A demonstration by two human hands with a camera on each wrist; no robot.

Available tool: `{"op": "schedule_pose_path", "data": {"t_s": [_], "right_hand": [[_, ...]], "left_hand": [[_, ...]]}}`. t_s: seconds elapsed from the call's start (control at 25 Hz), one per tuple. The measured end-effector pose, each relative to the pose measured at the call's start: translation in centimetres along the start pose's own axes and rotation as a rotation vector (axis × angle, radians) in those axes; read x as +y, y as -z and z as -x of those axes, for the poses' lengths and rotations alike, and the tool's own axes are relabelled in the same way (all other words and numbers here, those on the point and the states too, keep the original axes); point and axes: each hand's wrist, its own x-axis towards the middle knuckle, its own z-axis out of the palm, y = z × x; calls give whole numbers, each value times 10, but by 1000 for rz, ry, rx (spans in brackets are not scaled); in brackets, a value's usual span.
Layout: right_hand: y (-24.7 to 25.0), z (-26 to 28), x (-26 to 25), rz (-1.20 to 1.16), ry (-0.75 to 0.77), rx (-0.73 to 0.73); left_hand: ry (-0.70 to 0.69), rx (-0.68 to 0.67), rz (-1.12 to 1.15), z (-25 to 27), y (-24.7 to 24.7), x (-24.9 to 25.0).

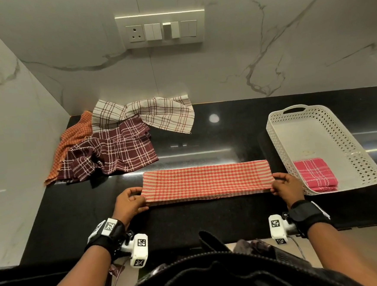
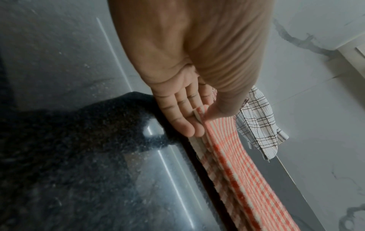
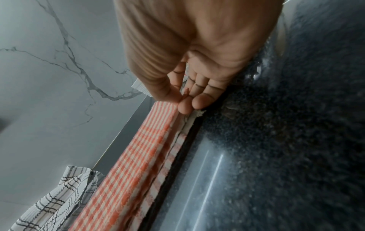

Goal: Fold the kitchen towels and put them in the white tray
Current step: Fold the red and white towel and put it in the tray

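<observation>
A red and white checked towel (image 1: 206,181) lies folded into a long strip across the black counter, stretched between my hands. My left hand (image 1: 131,201) pinches its left end between thumb and fingers (image 2: 189,123). At the other end my right hand (image 1: 285,186) pinches the towel (image 3: 138,156) the same way. The white perforated tray (image 1: 349,139) stands at the right, with a folded pink checked towel (image 1: 316,174) in its near end. In the left wrist view the towel (image 2: 237,168) runs away from my fingers.
A heap of unfolded towels lies at the back left: a cream plaid one (image 1: 149,113), a maroon plaid one (image 1: 111,153) and an orange checked one (image 1: 70,143). Marble walls close the back and left. A switch plate (image 1: 160,30) is on the back wall.
</observation>
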Motion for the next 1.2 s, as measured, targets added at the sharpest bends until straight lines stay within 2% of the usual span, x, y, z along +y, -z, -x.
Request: {"op": "schedule_pose_path", "data": {"t_s": [0.16, 0.28, 0.36, 0.44, 0.56, 0.68, 0.72, 0.8, 0.88, 1.04, 1.2], "right_hand": [[-1, 5, -3, 131, 38, 44], [-3, 10, -11, 357, 186, 96], [-7, 14, -22, 474, 309, 94], [-23, 20, -38, 514, 394, 64], [-69, 36, -53, 594, 586, -24], [-128, 58, -54, 721, 733, -173], [-146, 63, -52, 779, 741, -241], [-171, 73, -49, 940, 690, -391], [-180, 72, -39, 1073, 631, -477], [-177, 65, -31, 1121, 635, -530], [-178, 62, -28, 1124, 635, -523]], "left_hand": [[2, 54, -170, -4, 1, -4], [-68, 112, -386, -2, 7, -3], [-187, 159, -549, 3, 6, 4], [-376, 168, -662, 3, -4, 13], [-607, 32, -821, 0, -42, 26], [-712, -158, -1070, 7, -103, 30], [-713, -216, -1152, 7, -120, 27], [-621, -315, -1287, 2, -137, 15], [-572, -346, -1384, -8, -136, 2], [-620, -301, -1430, -18, -107, -10], [-529, -132, -1403, -30, -52, -9]]}}
